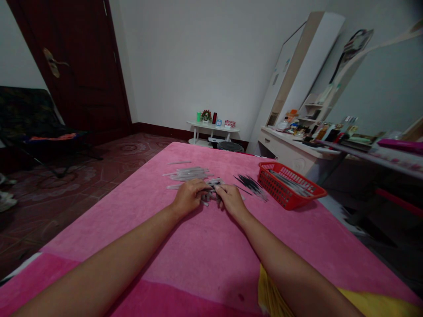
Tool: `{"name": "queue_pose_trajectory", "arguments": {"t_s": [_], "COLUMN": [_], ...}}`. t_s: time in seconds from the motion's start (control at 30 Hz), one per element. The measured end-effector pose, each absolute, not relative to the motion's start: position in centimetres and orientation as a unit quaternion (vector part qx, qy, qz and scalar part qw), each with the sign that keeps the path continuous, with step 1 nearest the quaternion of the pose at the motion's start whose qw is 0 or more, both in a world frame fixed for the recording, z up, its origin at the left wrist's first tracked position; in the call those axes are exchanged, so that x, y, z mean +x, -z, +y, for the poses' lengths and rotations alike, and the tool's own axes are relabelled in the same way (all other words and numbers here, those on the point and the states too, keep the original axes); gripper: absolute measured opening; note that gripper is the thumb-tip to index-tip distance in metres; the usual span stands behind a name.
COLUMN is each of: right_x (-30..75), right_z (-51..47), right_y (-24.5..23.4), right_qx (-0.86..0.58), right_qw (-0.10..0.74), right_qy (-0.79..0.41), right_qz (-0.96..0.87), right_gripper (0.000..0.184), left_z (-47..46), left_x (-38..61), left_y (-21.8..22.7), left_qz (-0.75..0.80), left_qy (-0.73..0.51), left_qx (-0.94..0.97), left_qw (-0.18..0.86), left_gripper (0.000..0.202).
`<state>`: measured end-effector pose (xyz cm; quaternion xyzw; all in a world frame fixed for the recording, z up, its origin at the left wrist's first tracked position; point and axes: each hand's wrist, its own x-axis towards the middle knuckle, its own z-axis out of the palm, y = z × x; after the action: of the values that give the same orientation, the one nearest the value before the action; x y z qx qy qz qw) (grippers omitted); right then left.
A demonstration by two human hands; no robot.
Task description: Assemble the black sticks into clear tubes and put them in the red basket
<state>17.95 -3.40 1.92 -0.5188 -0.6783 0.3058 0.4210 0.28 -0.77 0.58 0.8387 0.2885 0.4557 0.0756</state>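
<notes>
My left hand (pixel 192 195) is closed over the cloth, its thumb and fingers pinching a slim pen part, mostly hidden. Facing it, my right hand (pixel 232 200) is closed too, with thumb and fingertips together at the other end of that small piece. Under and between both hands lies a heap of small grey and clear pieces (pixel 216 181), too small to name surely. Beyond my left hand are several whitish translucent tubes (pixel 188 173) like pen barrels, with one lone tube (pixel 179 163) farther off. Right of my right hand, thin black-and-clear sticks (pixel 251 186) like pen refills lie fanned out.
A red plastic basket (pixel 287 200) holding many slim pen-like sticks (pixel 292 182) stands on the right of the pink cloth (pixel 185 246). Yellow fabric (pixel 272 290) lies beneath my right forearm. A cluttered dressing table (pixel 291 147) is at right, a low white shelf (pixel 211 127) ahead.
</notes>
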Motion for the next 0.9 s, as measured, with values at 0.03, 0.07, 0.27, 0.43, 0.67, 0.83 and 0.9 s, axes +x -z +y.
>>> {"name": "queue_pose_trajectory", "arguments": {"t_s": [0.03, 0.07, 0.27, 0.43, 0.67, 0.83, 0.9], "right_x": [17.9, 17.9, 18.1, 18.2, 17.0, 16.2, 16.1], "right_z": [-3.3, -3.2, -2.7, -2.7, -3.9, -5.0, -5.1], "right_y": [-1.8, -1.6, -1.3, -1.2, -1.6, -2.0, -1.9], "right_qx": [-0.519, -0.518, -0.487, -0.514, -0.495, -0.49, -0.491], "right_qw": [0.422, 0.424, 0.472, 0.448, 0.361, 0.247, 0.227], "right_qy": [-0.345, -0.373, -0.305, -0.319, -0.17, -0.064, -0.044], "right_qz": [-0.658, -0.643, -0.668, -0.658, -0.772, -0.833, -0.84], "right_gripper": [0.041, 0.042, 0.029, 0.035, 0.009, 0.031, 0.031], "left_z": [-0.8, -0.7, -0.6, -0.6, 0.6, 1.0, 1.0], "left_x": [0.3, 0.2, 0.1, 0.2, -1.5, -1.8, -1.6], "left_y": [-0.6, -0.6, -0.5, -0.7, -1.9, -3.2, -3.8], "left_qz": [0.285, 0.284, 0.295, 0.287, 0.339, 0.359, 0.342], "left_qy": [-0.455, -0.456, -0.459, -0.441, -0.585, -0.695, -0.725], "left_qx": [0.84, 0.84, 0.834, 0.849, 0.736, 0.607, 0.558], "left_qw": [0.073, 0.073, 0.079, 0.042, 0.027, 0.139, 0.215], "left_gripper": [0.023, 0.023, 0.024, 0.022, 0.023, 0.015, 0.015]}}
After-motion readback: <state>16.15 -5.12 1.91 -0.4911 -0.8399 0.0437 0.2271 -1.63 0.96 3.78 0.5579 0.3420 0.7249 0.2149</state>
